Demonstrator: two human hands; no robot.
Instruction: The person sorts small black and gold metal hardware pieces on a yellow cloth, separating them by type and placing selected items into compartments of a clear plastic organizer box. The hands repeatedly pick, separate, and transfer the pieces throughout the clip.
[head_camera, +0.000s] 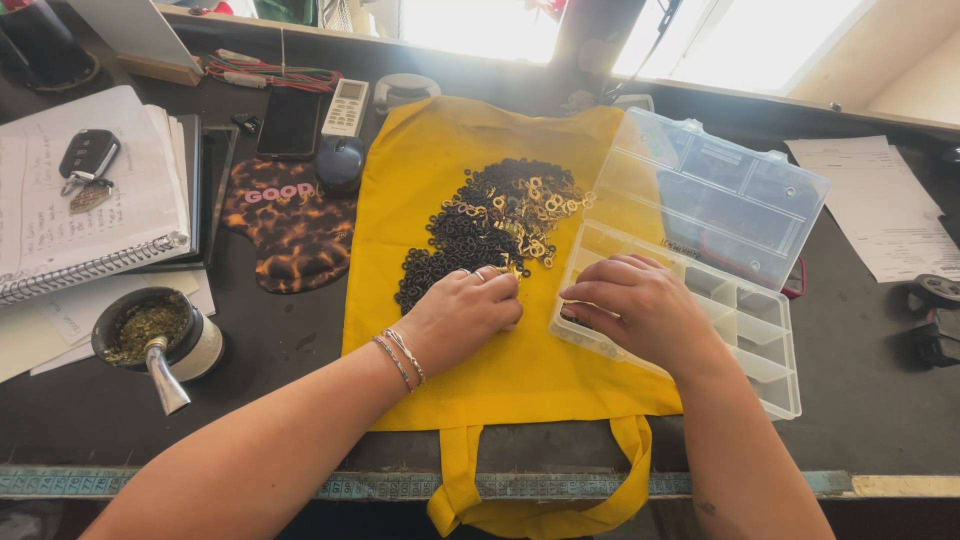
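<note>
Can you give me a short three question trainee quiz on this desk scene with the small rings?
1. True or false: the pile of small black and gold rings lies on the yellow cloth tote bag.
2. Which hand is over the clear plastic compartment box?
3. What stands left of the left hand: A, a cup with a metal straw; B, a kettle?

Key: 1 true. 2 the right hand. 3 A.

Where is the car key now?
The car key lies on the open notebook at the far left of the desk, beyond the cup.
</note>
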